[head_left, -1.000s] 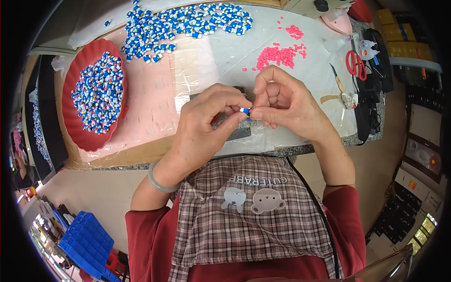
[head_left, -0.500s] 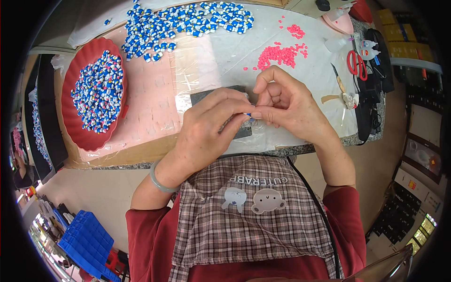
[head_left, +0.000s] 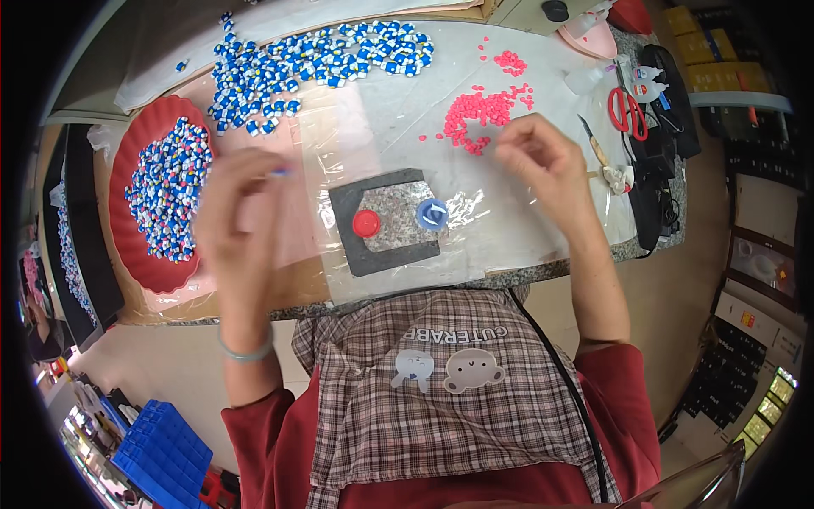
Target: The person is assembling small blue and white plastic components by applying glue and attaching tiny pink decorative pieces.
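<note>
My left hand (head_left: 242, 212), smeared by motion, is raised at the inner edge of the red scalloped bowl (head_left: 144, 276). Its fingers pinch a small blue piece (head_left: 280, 172). Inside that bowl lie many small blue, white and pink pieces (head_left: 170, 191). My right hand (head_left: 543, 165) hovers just right of a scattered heap of pink pieces (head_left: 483, 110), thumb and curled fingers slightly apart, nothing visible between them. Between the hands lies a dark grey board (head_left: 343, 246) with a speckled middle, bearing a red round cap (head_left: 366, 223) and a blue round dish (head_left: 432, 215).
Many blue-and-white pieces (head_left: 297, 64) spread along the back. To the right are red-handled scissors (head_left: 627, 114), a pointed tool (head_left: 593, 142), small white bottles (head_left: 649, 89) and a pink bowl (head_left: 593, 42). Clear plastic sheeting covers the table; its granite edge (head_left: 551, 270) runs before me.
My hands have parted from over the board, uncovering the red cap and blue dish. The left went left toward the bowl with the blue piece; the right moved right, beside the pink pieces.
</note>
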Demonstrator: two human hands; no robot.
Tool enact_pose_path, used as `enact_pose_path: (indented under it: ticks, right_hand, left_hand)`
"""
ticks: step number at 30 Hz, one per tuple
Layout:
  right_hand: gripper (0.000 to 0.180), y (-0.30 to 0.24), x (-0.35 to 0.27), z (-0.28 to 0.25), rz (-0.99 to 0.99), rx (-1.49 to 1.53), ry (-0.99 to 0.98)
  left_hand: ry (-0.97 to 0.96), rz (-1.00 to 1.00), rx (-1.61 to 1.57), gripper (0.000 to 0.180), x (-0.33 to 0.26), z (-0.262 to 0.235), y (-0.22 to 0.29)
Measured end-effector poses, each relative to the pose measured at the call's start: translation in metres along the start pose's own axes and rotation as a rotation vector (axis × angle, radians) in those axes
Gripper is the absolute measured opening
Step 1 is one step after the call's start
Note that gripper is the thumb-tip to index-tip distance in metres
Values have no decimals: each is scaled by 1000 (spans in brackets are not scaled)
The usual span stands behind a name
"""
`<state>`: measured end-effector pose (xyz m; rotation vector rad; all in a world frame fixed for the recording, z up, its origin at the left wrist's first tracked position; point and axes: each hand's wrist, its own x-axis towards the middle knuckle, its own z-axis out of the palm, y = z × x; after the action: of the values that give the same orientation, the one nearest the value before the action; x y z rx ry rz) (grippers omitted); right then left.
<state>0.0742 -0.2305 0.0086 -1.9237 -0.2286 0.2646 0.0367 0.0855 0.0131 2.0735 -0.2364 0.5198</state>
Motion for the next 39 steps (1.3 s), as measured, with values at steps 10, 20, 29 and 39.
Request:
enact_pose_path:
  ticks: [10, 20, 29, 39]
  right_hand:
    - [15, 21, 9, 4, -171, -474, 154]
    - [10, 16, 16, 3, -291, -664, 70]
    - [11, 13, 14, -5, -361, -698, 7]
    - [10, 19, 11, -16, -251, -542, 37]
  left_hand:
    - [139, 153, 798, 20, 13, -52, -35]
    - [-61, 209, 612, 29, 31, 19, -37]
    - [-127, 333, 483, 20, 61, 48, -48]
    - [-211, 357, 502, 11, 74, 71, -58]
